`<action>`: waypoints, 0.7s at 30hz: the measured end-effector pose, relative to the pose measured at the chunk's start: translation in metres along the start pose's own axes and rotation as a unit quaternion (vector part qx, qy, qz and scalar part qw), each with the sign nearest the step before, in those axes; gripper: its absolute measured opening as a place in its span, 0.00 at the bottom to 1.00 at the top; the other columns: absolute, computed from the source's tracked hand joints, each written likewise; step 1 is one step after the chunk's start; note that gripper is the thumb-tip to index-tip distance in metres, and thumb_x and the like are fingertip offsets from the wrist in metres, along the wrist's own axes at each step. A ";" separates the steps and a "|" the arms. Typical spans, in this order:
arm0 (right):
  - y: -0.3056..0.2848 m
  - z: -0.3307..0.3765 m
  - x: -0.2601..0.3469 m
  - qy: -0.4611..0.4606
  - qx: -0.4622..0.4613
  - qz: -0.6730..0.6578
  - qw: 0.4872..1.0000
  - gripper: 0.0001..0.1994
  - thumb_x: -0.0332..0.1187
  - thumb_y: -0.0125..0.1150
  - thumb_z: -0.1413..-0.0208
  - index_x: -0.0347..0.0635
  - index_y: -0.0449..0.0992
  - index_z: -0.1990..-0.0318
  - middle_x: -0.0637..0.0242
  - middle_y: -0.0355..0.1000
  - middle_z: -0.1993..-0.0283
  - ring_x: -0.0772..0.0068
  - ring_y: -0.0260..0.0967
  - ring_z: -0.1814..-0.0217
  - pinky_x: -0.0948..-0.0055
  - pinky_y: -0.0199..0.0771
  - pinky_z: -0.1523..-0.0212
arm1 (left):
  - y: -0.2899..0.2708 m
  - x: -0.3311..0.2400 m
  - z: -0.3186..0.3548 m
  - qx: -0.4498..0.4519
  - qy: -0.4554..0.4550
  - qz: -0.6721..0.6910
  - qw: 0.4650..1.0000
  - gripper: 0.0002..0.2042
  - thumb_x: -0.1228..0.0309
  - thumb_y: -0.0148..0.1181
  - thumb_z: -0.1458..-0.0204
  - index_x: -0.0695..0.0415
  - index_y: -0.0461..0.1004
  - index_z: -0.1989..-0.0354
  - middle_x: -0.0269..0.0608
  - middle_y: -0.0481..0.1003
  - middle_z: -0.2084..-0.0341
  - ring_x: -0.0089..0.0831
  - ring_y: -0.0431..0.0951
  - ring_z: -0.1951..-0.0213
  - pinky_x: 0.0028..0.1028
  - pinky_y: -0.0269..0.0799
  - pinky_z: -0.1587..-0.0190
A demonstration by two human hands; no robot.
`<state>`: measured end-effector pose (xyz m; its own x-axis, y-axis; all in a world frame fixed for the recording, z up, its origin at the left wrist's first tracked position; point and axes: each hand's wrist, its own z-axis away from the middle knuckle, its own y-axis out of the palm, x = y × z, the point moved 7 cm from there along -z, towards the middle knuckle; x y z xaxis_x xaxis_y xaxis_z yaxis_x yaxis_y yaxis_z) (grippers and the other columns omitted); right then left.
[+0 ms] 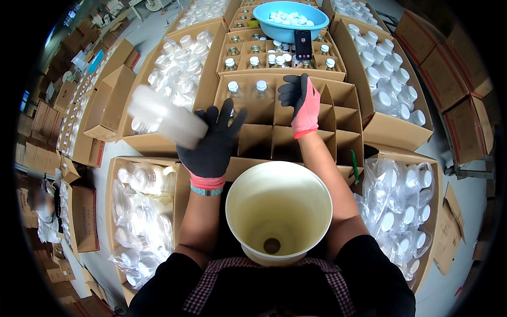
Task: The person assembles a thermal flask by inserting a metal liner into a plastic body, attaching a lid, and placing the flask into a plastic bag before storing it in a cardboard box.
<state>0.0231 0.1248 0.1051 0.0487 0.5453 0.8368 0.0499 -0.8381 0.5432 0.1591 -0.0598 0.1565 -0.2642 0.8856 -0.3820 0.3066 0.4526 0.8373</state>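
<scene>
— How does the left grip [211, 142] stand?
— Fingers spread, in a black-and-pink glove. A clear, cylindrical bottle [166, 115], blurred, overlaps its outer edge; I can't tell whether they touch.

— And the right grip [303, 108]?
— Released, fingers loosely bent, nothing visible in it. It's above a brown cardboard carton with crossed dividers [346, 120].

— What's in there?
— Clear bottles with white caps [261, 91] in the far left compartments.

— Nearer the body?
— A cream-coloured round plastic bucket [240, 198], between the forearms.

— Further out?
— Beyond the divided carton, another brown carton of clear bottles [255, 62], with a black upright phone [303, 45] and a light-blue round basin [262, 26] holding white caps [291, 19]. Open cartons of clear bottles flank both sides.
</scene>
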 end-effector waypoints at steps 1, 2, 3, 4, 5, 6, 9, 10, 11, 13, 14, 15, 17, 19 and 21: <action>-0.003 -0.016 -0.012 0.000 0.003 0.029 1.000 0.24 0.50 0.46 0.33 0.36 0.78 0.62 0.63 0.75 0.73 0.78 0.69 0.76 0.76 0.68 0.72 | -0.001 0.008 0.004 0.022 -0.002 -0.064 0.998 0.14 0.56 0.54 0.41 0.54 0.72 0.59 0.39 0.69 0.50 0.47 0.63 0.36 0.58 0.51 0.31; 0.002 -0.029 -0.030 0.003 0.040 0.170 0.985 0.22 0.50 0.48 0.35 0.37 0.78 0.61 0.63 0.76 0.71 0.74 0.72 0.72 0.73 0.71 0.68 | -0.002 0.020 0.014 0.013 0.002 -0.147 0.989 0.14 0.56 0.54 0.41 0.53 0.72 0.58 0.39 0.68 0.49 0.47 0.62 0.36 0.57 0.51 0.31; 0.012 -0.041 -0.049 0.006 0.080 0.307 0.948 0.21 0.50 0.51 0.37 0.38 0.78 0.60 0.62 0.78 0.69 0.69 0.75 0.69 0.70 0.74 0.64 | -0.005 0.034 0.026 -0.012 -0.008 -0.219 0.976 0.14 0.56 0.53 0.41 0.53 0.71 0.57 0.40 0.67 0.48 0.47 0.62 0.36 0.57 0.51 0.31; 0.005 -0.072 -0.095 -0.037 0.137 0.440 0.887 0.19 0.50 0.55 0.42 0.42 0.78 0.58 0.60 0.79 0.64 0.57 0.77 0.59 0.62 0.74 0.54 | -0.003 0.044 0.030 -0.007 -0.019 -0.255 0.967 0.13 0.57 0.53 0.40 0.53 0.70 0.56 0.40 0.66 0.47 0.47 0.62 0.35 0.57 0.51 0.31; 0.035 -0.064 -0.107 -0.039 0.175 0.578 0.796 0.20 0.49 0.57 0.45 0.45 0.76 0.52 0.56 0.77 0.53 0.50 0.73 0.49 0.57 0.71 0.48 | -0.009 0.049 0.043 -0.019 -0.020 -0.306 0.951 0.13 0.57 0.53 0.40 0.53 0.70 0.55 0.40 0.66 0.46 0.47 0.61 0.35 0.56 0.51 0.31; 0.047 -0.073 -0.136 -0.085 0.226 0.608 0.756 0.21 0.47 0.57 0.45 0.46 0.74 0.48 0.56 0.74 0.48 0.51 0.72 0.47 0.58 0.71 0.47 | -0.007 0.057 0.046 -0.013 -0.030 -0.335 0.941 0.13 0.57 0.53 0.40 0.52 0.69 0.54 0.41 0.65 0.45 0.47 0.61 0.35 0.56 0.51 0.31; 0.091 -0.061 -0.209 -0.128 0.386 0.656 0.635 0.26 0.42 0.57 0.45 0.49 0.65 0.38 0.53 0.65 0.38 0.52 0.69 0.42 0.58 0.72 0.45 | -0.011 0.066 0.055 -0.006 -0.050 -0.390 0.920 0.14 0.59 0.52 0.40 0.52 0.67 0.51 0.42 0.63 0.42 0.47 0.59 0.34 0.55 0.51 0.31; 0.098 -0.059 -0.232 -0.134 0.437 0.677 0.576 0.26 0.38 0.57 0.45 0.48 0.64 0.37 0.52 0.64 0.40 0.50 0.70 0.42 0.58 0.72 0.44 | -0.012 0.068 0.054 -0.002 -0.055 -0.400 0.915 0.14 0.59 0.52 0.40 0.52 0.67 0.50 0.42 0.62 0.42 0.47 0.59 0.34 0.54 0.51 0.31; 0.093 -0.057 -0.255 -0.102 0.448 0.723 0.516 0.26 0.35 0.56 0.45 0.49 0.64 0.37 0.53 0.65 0.40 0.51 0.70 0.41 0.58 0.72 0.44 | -0.012 0.071 0.053 0.004 -0.064 -0.408 0.911 0.14 0.59 0.52 0.40 0.51 0.66 0.49 0.42 0.61 0.41 0.46 0.58 0.33 0.54 0.51 0.31; 0.095 -0.054 -0.265 -0.065 0.445 0.740 0.501 0.25 0.35 0.56 0.46 0.50 0.66 0.39 0.53 0.66 0.40 0.53 0.70 0.41 0.58 0.72 0.44 | -0.014 0.071 0.053 0.003 -0.060 -0.426 0.903 0.15 0.60 0.51 0.39 0.51 0.65 0.47 0.43 0.60 0.39 0.46 0.57 0.33 0.53 0.51 0.31; 0.096 -0.054 -0.263 -0.071 0.441 0.733 0.512 0.25 0.35 0.56 0.47 0.50 0.67 0.40 0.53 0.67 0.41 0.53 0.70 0.41 0.58 0.72 0.44 | -0.017 0.071 0.053 0.003 -0.061 -0.432 0.900 0.16 0.60 0.51 0.39 0.51 0.65 0.46 0.43 0.59 0.38 0.46 0.57 0.32 0.53 0.51 0.31; 0.100 -0.054 -0.252 -0.080 0.435 0.730 0.522 0.24 0.36 0.57 0.48 0.50 0.68 0.40 0.54 0.67 0.42 0.54 0.70 0.41 0.59 0.72 0.44 | -0.018 0.069 0.053 0.005 -0.057 -0.436 0.898 0.16 0.61 0.51 0.39 0.51 0.64 0.45 0.43 0.58 0.37 0.46 0.56 0.32 0.52 0.51 0.31; 0.118 -0.050 -0.204 -0.115 0.413 0.697 0.574 0.25 0.42 0.59 0.50 0.50 0.70 0.43 0.55 0.69 0.45 0.55 0.70 0.41 0.61 0.71 0.44 | -0.021 0.067 0.052 0.003 -0.047 -0.444 0.895 0.17 0.61 0.50 0.39 0.50 0.63 0.43 0.44 0.57 0.35 0.46 0.55 0.32 0.51 0.51 0.31; 0.154 -0.048 -0.117 -0.136 0.390 0.685 0.600 0.25 0.46 0.59 0.52 0.50 0.71 0.45 0.56 0.70 0.47 0.56 0.70 0.43 0.61 0.71 0.44 | -0.022 0.065 0.045 0.008 -0.037 -0.443 0.896 0.18 0.62 0.50 0.39 0.50 0.62 0.41 0.45 0.55 0.34 0.46 0.54 0.31 0.51 0.51 0.31; 0.167 -0.039 -0.023 -0.199 0.320 0.652 0.658 0.26 0.51 0.57 0.51 0.48 0.71 0.46 0.55 0.70 0.48 0.55 0.71 0.44 0.60 0.71 0.45 | -0.021 0.062 0.036 0.015 -0.030 -0.424 0.905 0.19 0.63 0.49 0.38 0.49 0.60 0.39 0.45 0.54 0.32 0.46 0.53 0.30 0.50 0.51 0.31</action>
<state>-0.0088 -0.0282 0.1787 0.7173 -0.5634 0.4100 0.1102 -0.4893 -0.8651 0.1689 -0.0106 0.1010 -0.3666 0.2226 -0.9034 0.0409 0.9739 0.2234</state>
